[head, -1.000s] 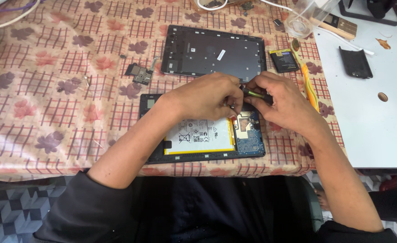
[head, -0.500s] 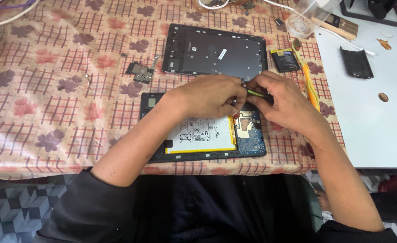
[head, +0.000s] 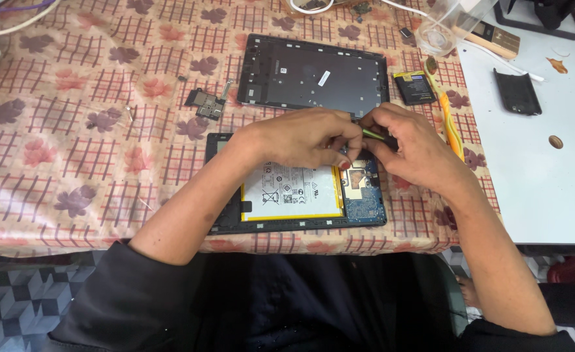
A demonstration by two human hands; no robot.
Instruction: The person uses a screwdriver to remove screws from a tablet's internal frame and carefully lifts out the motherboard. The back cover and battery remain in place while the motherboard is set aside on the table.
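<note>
The opened black tablet with its white, yellow-edged battery and blue circuit board (head: 297, 189) lies flat on the floral-clothed tabletop (head: 92, 130), at 6 o'clock from the detached dark back cover (head: 316, 78). The left hand (head: 307, 137) presses curled fingers on its upper edge while the right hand (head: 408, 146) pinches a thin green-handled tool (head: 377, 135) at its 1 o'clock corner. It looks light, stiff and fragile (best held by the frame edges, never the bare board).

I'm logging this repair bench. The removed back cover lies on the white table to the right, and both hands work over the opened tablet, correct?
Not quite. In the head view the back cover lies on the flowered tablecloth, just beyond the opened tablet. Both hands do work over it.
</note>
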